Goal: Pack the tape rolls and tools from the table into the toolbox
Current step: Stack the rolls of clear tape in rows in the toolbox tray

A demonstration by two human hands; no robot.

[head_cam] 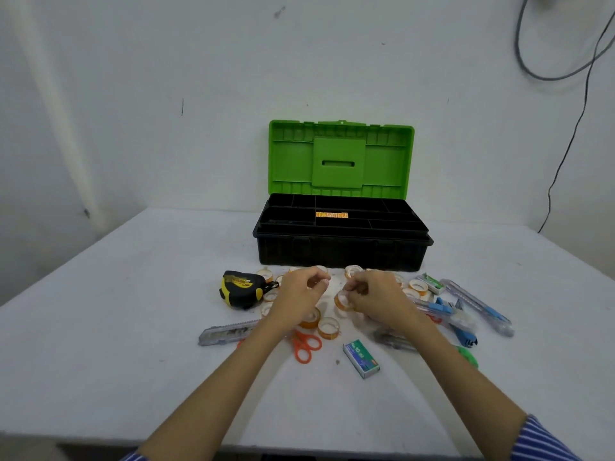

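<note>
White tabletop runs out to a white wall; dark cable hangs down the wall, far right.

Black plastic toolbox with bright green lid sits far centre, lid upright and open. Black divided tray on top; one orange-printed strip lies in a middle compartment.

Two bare forearms reach in from the near edge, blue-striped sleeve at near right.

Left hand: fingers curled, tips pinched together over the tape pile. Looks to be holding a small clear roll, blurred, cannot tell for sure.
Right hand: fingers curled round a clear tape roll with orange core, which sits at the hand's left edge, just above the table.

More small clear tape rolls with orange cores are scattered just in front of the toolbox, around and under both hands.

Left of pile: black-and-yellow tape measure; nearer, grey utility knife.
Near centre: orange-handled scissors, partly under the left forearm; green staple box to their right.
Right of pile: clear-and-blue utility knives, small green-white box, blue clip-like tool, green object half hidden behind the right forearm.
</note>
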